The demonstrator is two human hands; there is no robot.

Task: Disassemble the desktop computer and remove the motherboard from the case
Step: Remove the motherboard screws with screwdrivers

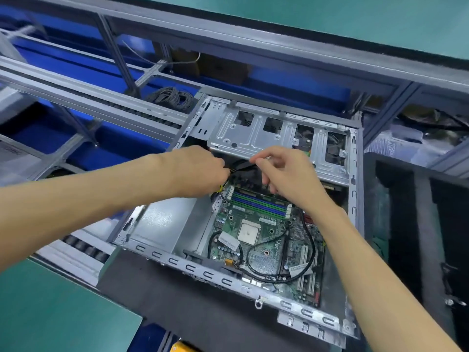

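The open metal case (203,271) lies flat on a black mat (157,295) on the bench. Inside it sits the green motherboard (264,240), with a silver box (162,224) to its left and a drive cage (274,130) behind. Both hands, left (203,171) and right (286,171), pinch a black cable bundle (243,171) above the board's far edge.

Green motherboard (256,240) — blue-and-green memory slots (258,203) — silver case (162,222).
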